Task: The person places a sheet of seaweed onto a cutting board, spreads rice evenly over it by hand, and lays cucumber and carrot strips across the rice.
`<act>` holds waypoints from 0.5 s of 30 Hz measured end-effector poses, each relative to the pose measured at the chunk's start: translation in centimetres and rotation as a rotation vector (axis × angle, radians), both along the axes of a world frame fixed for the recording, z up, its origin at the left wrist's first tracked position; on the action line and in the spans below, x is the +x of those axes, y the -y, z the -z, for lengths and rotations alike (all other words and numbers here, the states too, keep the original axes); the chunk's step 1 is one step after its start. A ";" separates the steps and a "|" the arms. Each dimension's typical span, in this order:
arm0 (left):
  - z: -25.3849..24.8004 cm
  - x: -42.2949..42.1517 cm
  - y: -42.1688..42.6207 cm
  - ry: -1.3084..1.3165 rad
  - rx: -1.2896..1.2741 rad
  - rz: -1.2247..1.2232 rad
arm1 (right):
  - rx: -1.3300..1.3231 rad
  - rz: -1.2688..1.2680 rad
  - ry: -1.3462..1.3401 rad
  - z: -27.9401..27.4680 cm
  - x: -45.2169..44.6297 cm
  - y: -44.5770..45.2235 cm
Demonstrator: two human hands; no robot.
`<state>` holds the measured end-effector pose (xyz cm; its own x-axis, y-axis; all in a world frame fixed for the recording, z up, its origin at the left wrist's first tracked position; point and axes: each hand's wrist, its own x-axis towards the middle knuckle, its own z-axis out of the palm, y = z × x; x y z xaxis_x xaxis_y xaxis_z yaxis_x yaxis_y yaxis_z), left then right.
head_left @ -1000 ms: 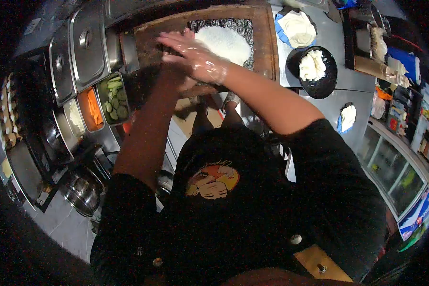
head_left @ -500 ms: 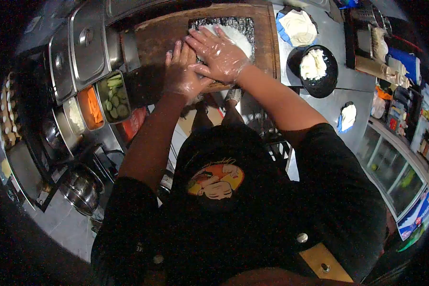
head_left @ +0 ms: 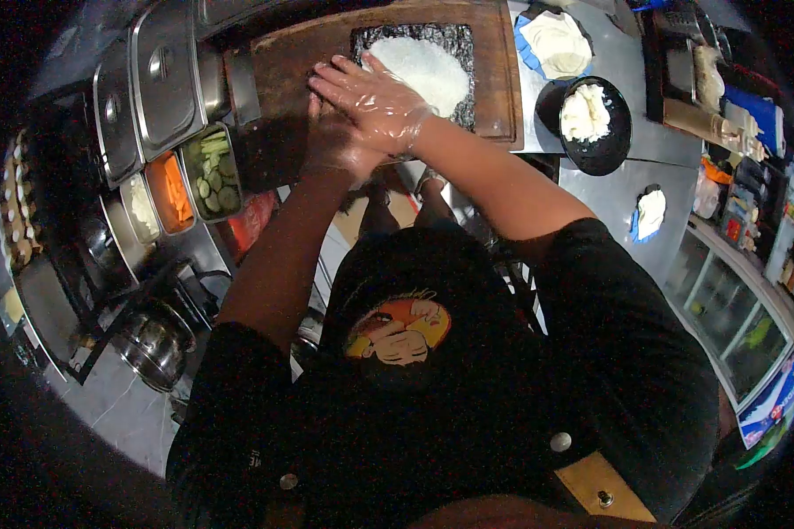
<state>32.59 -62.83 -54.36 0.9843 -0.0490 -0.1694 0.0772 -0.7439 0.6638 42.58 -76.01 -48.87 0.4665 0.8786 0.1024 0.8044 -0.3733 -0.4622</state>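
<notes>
The right hand (head_left: 375,101), fingers extended, slightly parted, overlaps the left hand (head_left: 340,148), whose spread I cannot tell. Beside them, rice (head_left: 428,75) covers nori (head_left: 463,53) near the right edge of the wooden board (head_left: 300,44).

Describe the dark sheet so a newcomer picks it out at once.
Start at the wooden board at the top middle. Toward its right side, partly hidden by the right hand, lies a dark, roughly rectangular sheet. Unlike the round black bowl on the steel counter, it is flat, with white food spread over much of it.
</notes>
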 end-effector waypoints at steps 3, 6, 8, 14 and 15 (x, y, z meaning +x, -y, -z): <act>-1.2 0.7 0.5 0.093 0.062 -0.029 | 0.104 -0.024 -0.047 -0.5 0.0 -0.4; -5.3 0.9 -0.1 0.110 0.612 0.086 | 0.454 0.283 -0.847 -3.8 0.5 1.9; -6.4 1.6 -0.5 0.068 0.440 0.071 | 0.683 0.455 -0.809 -2.7 1.1 4.9; -6.7 8.2 1.6 0.279 0.391 0.129 | 0.857 0.632 -1.051 -4.9 3.3 15.7; -6.4 9.2 2.4 0.296 0.424 0.152 | 0.847 0.640 -1.022 -5.4 3.6 16.9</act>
<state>41.81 -65.20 -47.99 0.9801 -0.1820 0.0785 -0.1969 -0.9396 0.2800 46.14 -92.95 -43.47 0.9280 0.3465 -0.1366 -0.1928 0.1332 -0.9721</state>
